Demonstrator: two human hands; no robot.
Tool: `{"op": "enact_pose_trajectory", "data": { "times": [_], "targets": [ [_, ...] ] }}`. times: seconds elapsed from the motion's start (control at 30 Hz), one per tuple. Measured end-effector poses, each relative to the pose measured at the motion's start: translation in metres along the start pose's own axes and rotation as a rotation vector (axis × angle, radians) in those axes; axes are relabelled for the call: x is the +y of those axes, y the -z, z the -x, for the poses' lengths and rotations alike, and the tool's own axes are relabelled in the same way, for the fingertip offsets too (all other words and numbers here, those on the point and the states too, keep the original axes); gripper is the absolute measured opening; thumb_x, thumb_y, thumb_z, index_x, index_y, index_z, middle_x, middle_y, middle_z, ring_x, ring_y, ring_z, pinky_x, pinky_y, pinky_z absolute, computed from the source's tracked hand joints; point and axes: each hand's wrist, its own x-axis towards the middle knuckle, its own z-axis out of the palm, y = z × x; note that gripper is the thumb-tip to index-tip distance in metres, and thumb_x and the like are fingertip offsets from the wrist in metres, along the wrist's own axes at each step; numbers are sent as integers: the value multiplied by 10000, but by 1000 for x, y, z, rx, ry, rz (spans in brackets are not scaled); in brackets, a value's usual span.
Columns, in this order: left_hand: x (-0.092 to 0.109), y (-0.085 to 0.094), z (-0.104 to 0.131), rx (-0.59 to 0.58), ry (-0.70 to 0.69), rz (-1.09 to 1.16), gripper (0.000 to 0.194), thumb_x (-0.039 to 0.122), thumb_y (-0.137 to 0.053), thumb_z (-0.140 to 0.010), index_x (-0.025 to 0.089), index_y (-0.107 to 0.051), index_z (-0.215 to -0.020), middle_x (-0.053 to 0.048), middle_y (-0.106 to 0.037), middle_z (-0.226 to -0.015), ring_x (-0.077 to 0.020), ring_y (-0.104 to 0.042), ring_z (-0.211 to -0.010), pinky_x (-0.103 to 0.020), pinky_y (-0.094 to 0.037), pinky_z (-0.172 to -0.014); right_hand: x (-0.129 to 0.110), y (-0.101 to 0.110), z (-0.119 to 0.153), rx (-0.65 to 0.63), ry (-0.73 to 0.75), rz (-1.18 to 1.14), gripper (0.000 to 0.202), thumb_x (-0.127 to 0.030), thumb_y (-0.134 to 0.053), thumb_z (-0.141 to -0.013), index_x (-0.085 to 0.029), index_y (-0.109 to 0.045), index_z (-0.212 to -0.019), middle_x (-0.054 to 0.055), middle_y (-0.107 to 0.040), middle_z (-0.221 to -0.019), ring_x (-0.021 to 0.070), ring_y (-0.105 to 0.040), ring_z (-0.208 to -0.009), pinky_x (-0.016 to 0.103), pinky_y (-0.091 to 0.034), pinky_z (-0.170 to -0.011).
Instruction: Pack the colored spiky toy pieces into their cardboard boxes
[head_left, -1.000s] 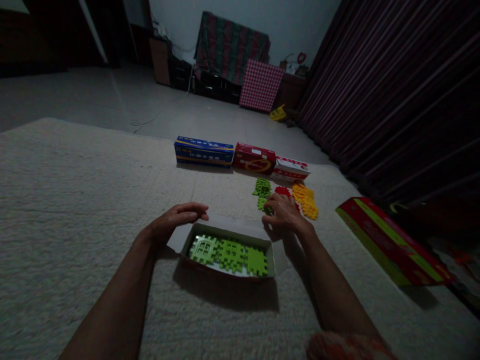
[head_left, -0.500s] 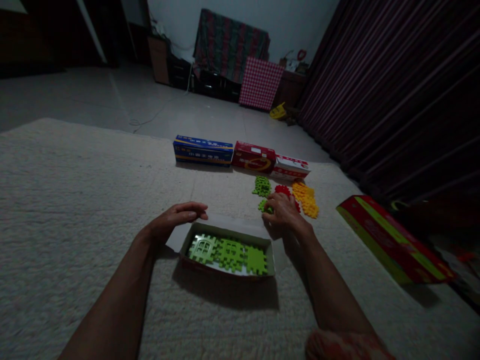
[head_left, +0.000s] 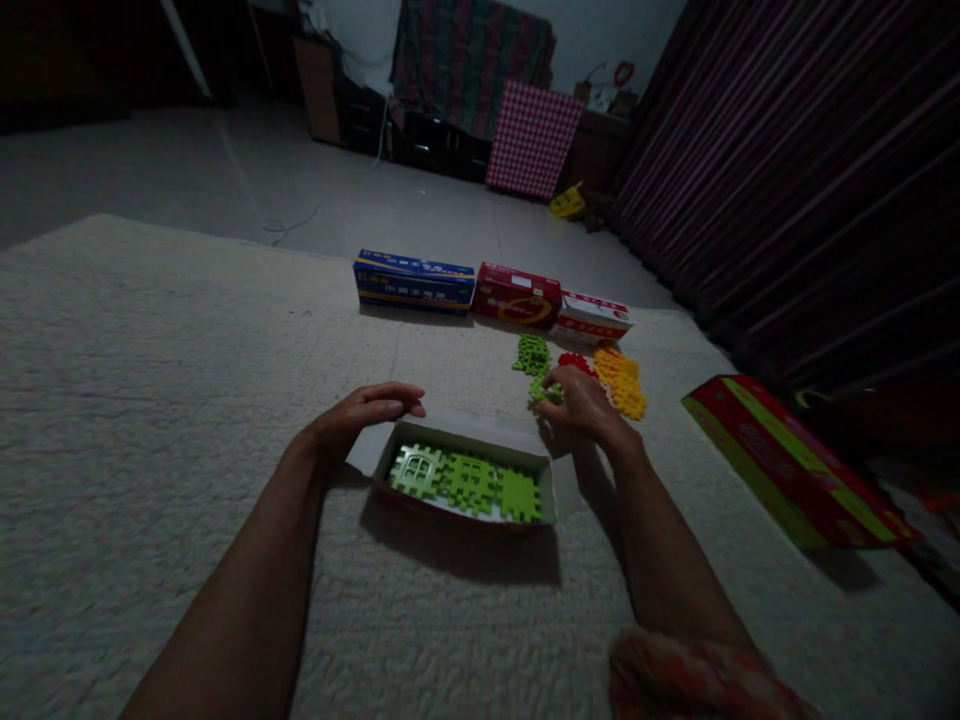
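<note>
An open cardboard box [head_left: 469, 517] lies in front of me with its flaps spread. Inside it, green interlocking plastic blocks [head_left: 471, 482] lie in a row, some with window shapes. My left hand [head_left: 371, 410] is at the box's far left corner, fingers stretched out and holding nothing; whether it touches the flap I cannot tell. Beyond the far right corner, my right hand [head_left: 585, 403] pinches a light green block [head_left: 544, 392]. Around that hand lie a stack of green blocks [head_left: 533, 355], red blocks [head_left: 576, 363] partly hidden by it, and yellow blocks [head_left: 621, 382].
A blue box [head_left: 415, 284], a red box [head_left: 517, 297] and a white-and-red box [head_left: 595, 318] stand in a row beyond the blocks. On the right lies a larger red and yellow-green box [head_left: 795, 465]. A pale textured mat [head_left: 187, 400] is underneath, with a dark curtain [head_left: 750, 180] at right.
The view has tipped down a little. My right hand has drawn slightly back from the red blocks, with the light green block showing at its fingertips. My left hand stays by the box corner.
</note>
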Motion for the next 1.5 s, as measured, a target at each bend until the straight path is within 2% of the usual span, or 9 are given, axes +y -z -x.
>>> {"op": "enact_pose_trajectory", "data": {
  "times": [0.1, 0.2, 0.37, 0.63, 0.93, 1.07, 1.27, 1.43, 1.5],
  "targets": [
    [0, 0, 0, -3, -26, -12, 327, 318, -820, -696, 206, -794, -1001, -73, -762, -973, -208, -666, -854, -327, -516, -774, -16, 34, 2, 67, 177, -180, 192, -247, -674, -766, -229, -632, -952, 92, -671, -1056, 282, -622, -1024, 438, -499, -907],
    [2, -2, 0, -13, -17, 3, 312, 304, -804, -709, 205, -787, -1005, -67, -762, -973, -203, -666, -838, -330, -518, -767, -49, 71, 16, 82, 335, -275, 204, -259, -691, -822, -226, -612, -1007, 109, -658, -1177, 286, -617, -1123, 460, -490, -967],
    [3, -2, 2, 1, 27, 29, 327, 297, -816, -698, 203, -785, -1010, -69, -768, -976, -190, -670, -780, -303, -518, -690, -95, 100, 50, -166, 513, -369, 214, -241, -695, -866, -232, -608, -1061, 108, -638, -1226, 253, -607, -1156, 410, -498, -974],
    [3, -1, 1, -8, 5, -6, 326, 307, -801, -712, 202, -781, -1019, -76, -765, -984, -223, -686, -839, -358, -539, -767, -91, 93, 61, -345, 521, -191, 272, -238, -713, -852, -216, -623, -1107, 103, -647, -1197, 275, -569, -1142, 459, -420, -987],
    [5, -5, 3, 15, 46, 23, 324, 300, -806, -695, 223, -787, -1009, -75, -765, -993, -215, -678, -791, -352, -539, -717, -91, 93, 64, -399, 488, -174, 264, -237, -725, -828, -199, -633, -1073, 113, -625, -1174, 282, -544, -1113, 466, -396, -969],
    [6, -5, 3, 14, 54, 31, 325, 303, -814, -687, 221, -788, -1000, -70, -765, -987, -207, -676, -776, -329, -529, -683, -94, 95, 67, -387, 505, -179, 163, -231, -668, -874, -201, -658, -1034, 103, -638, -1129, 270, -550, -1079, 468, -392, -955],
    [3, -3, 2, 37, 25, -18, 332, 317, -815, -688, 213, -793, -1003, -87, -771, -962, -229, -674, -800, -336, -531, -696, -86, 92, 56, -235, 461, -256, 95, -220, -577, -935, -198, -668, -951, 82, -669, -994, 217, -600, -956, 400, -450, -887],
    [4, -4, 1, 39, 32, -15, 337, 334, -831, -684, 213, -792, -996, -88, -770, -966, -234, -683, -801, -343, -543, -709, -31, 50, 11, 51, 193, -239, 135, -223, -566, -910, -187, -696, -902, 85, -710, -919, 216, -647, -878, 369, -501, -837],
    [4, -5, 1, 37, 51, 13, 350, 332, -845, -670, 213, -791, -995, -81, -767, -972, -223, -685, -781, -330, -546, -693, -8, 29, -8, 97, 35, -140, 158, -195, -570, -877, -178, -721, -920, 103, -720, -944, 233, -656, -898, 386, -508, -860]
  ]
}}
